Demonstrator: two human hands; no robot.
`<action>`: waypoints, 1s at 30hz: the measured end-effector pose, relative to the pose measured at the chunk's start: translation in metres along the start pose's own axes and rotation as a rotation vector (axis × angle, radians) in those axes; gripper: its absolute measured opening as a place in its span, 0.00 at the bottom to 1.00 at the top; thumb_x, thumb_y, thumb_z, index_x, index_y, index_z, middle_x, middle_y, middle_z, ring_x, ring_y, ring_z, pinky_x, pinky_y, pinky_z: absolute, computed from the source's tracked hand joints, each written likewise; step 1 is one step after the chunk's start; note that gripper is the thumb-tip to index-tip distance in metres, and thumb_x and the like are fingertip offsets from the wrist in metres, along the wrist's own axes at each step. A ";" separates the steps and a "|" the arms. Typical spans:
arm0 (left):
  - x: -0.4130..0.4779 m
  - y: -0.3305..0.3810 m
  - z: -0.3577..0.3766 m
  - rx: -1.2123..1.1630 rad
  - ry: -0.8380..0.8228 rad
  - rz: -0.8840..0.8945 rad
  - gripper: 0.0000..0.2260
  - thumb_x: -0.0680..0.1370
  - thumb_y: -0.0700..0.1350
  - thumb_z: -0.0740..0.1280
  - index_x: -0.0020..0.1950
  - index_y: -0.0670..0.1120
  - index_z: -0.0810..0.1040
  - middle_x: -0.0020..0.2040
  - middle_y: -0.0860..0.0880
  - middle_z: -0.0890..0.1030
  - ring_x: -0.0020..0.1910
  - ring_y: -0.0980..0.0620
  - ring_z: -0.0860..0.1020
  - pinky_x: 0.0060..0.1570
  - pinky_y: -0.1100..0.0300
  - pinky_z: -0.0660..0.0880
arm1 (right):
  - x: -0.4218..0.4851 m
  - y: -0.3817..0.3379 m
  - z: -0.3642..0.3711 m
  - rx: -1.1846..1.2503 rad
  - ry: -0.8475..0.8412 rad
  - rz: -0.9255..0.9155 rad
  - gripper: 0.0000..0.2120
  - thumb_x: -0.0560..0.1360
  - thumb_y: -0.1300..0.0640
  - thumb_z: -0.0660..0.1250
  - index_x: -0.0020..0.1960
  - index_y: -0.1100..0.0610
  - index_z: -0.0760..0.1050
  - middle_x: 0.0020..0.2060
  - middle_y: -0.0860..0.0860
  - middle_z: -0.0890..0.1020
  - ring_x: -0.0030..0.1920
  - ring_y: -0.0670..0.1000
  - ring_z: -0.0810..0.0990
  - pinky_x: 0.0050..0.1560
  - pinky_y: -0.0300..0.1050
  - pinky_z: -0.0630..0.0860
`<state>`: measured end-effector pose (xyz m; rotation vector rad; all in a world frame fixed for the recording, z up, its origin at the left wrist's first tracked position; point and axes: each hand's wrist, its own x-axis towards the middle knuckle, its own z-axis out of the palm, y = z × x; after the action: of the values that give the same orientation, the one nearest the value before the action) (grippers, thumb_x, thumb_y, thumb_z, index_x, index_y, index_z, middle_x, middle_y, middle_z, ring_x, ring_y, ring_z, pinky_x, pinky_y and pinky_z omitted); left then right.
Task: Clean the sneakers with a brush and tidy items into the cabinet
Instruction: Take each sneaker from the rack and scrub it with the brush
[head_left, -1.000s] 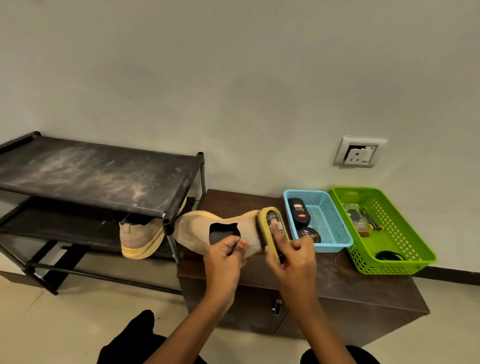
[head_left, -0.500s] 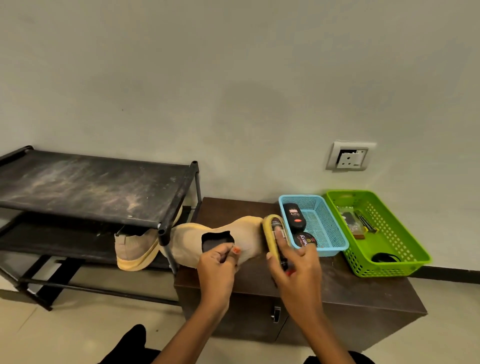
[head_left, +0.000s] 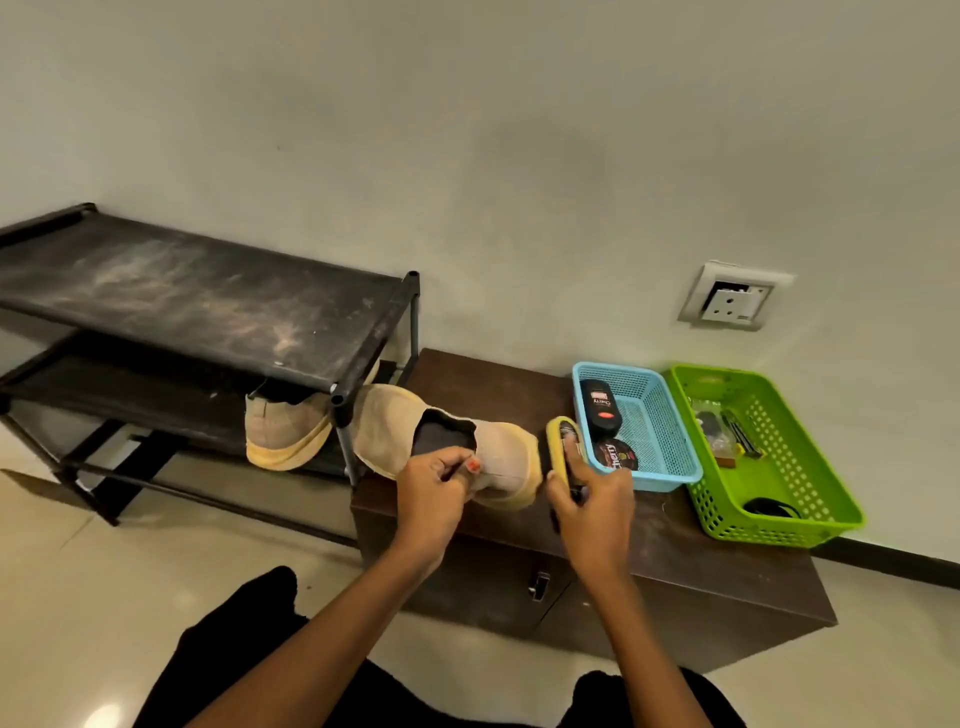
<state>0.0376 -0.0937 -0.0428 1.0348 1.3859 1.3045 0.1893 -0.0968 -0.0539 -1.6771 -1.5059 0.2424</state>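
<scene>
A beige sneaker (head_left: 498, 452) with a yellow sole lies on its side on the dark brown cabinet (head_left: 675, 561). My left hand (head_left: 434, 486) grips it at the edge of its dark opening. My right hand (head_left: 592, 506) holds a yellow-backed shoe brush (head_left: 561, 441) just to the right of the sneaker's end, a small gap apart from it. The second beige sneaker (head_left: 283, 431) rests on the lower shelf of the black shoe rack (head_left: 197, 306).
A blue basket (head_left: 660, 415) holds a black polish bottle and a round polish tin. A green basket (head_left: 800, 483) to its right holds small dark items. The cabinet door handle (head_left: 540, 584) faces me. A wall socket (head_left: 732, 301) sits above the baskets.
The sneaker has turned from upright on edge to lying flatter, its end swung toward the brush. The brush has come slightly off the sole. The camera view tilted up and shifted.
</scene>
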 end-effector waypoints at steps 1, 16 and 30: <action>0.000 0.002 0.001 0.001 -0.010 0.011 0.12 0.77 0.35 0.66 0.39 0.50 0.81 0.40 0.48 0.83 0.46 0.47 0.81 0.51 0.47 0.79 | 0.000 -0.004 -0.005 0.037 0.033 0.019 0.22 0.72 0.49 0.66 0.65 0.50 0.73 0.41 0.54 0.72 0.38 0.51 0.71 0.43 0.36 0.72; 0.006 -0.006 -0.008 0.236 0.008 0.176 0.07 0.75 0.34 0.67 0.42 0.43 0.82 0.34 0.57 0.79 0.35 0.63 0.75 0.38 0.73 0.71 | 0.001 0.004 0.000 -0.095 -0.180 0.001 0.24 0.69 0.45 0.65 0.65 0.48 0.74 0.37 0.56 0.72 0.36 0.52 0.71 0.40 0.39 0.66; -0.007 -0.045 -0.023 0.312 -0.007 0.067 0.09 0.75 0.31 0.66 0.45 0.44 0.82 0.39 0.55 0.80 0.41 0.60 0.77 0.42 0.77 0.71 | -0.007 -0.006 0.003 0.043 -0.352 0.063 0.19 0.72 0.50 0.69 0.62 0.49 0.76 0.35 0.55 0.71 0.36 0.46 0.70 0.34 0.29 0.63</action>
<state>0.0178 -0.1090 -0.0868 1.3021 1.5951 1.1530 0.1812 -0.1020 -0.0539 -1.7121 -1.6881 0.6268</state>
